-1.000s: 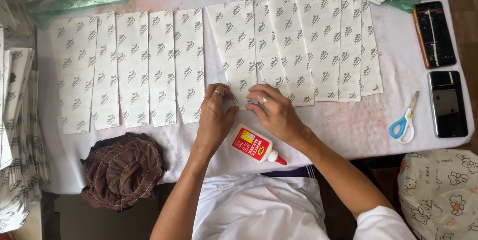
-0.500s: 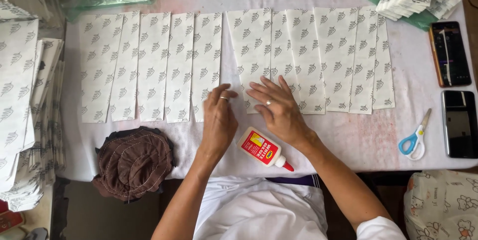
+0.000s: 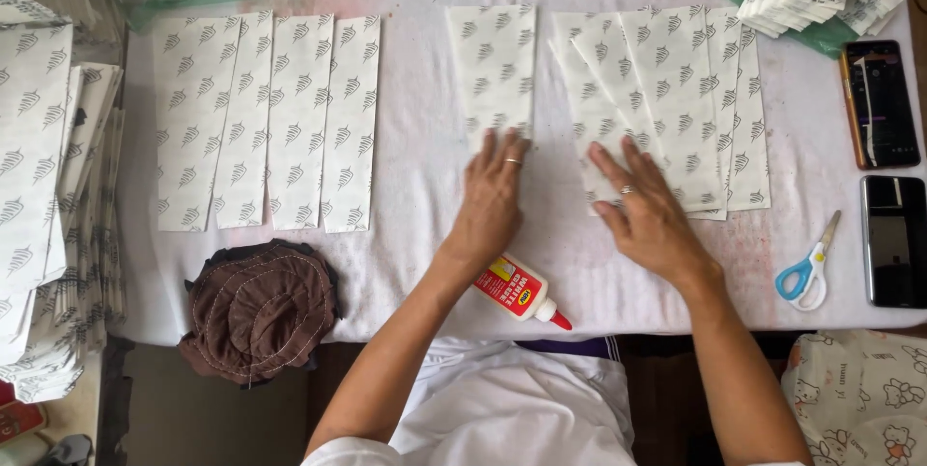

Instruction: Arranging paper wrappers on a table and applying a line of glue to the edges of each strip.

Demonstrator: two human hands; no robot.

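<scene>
Head view, itemised. Single patterned paper sheet: white with grey leaf print, lying flat on the white table cover, centre. Left hand: flat, fingers spread, fingertips pressing the sheet's lower edge; grips nothing. Fanned stack of like sheets: just right of the single sheet, overlapping. Right hand: flat, palm down, fingers on the stack's lower left corner; grips nothing. Hands apart, a ring on each. Glue bottle: lying on its side near the left wrist, red cap. Row of four sheets: left. Brown cloth: table's near edge. Scissors, two phones: right.
</scene>
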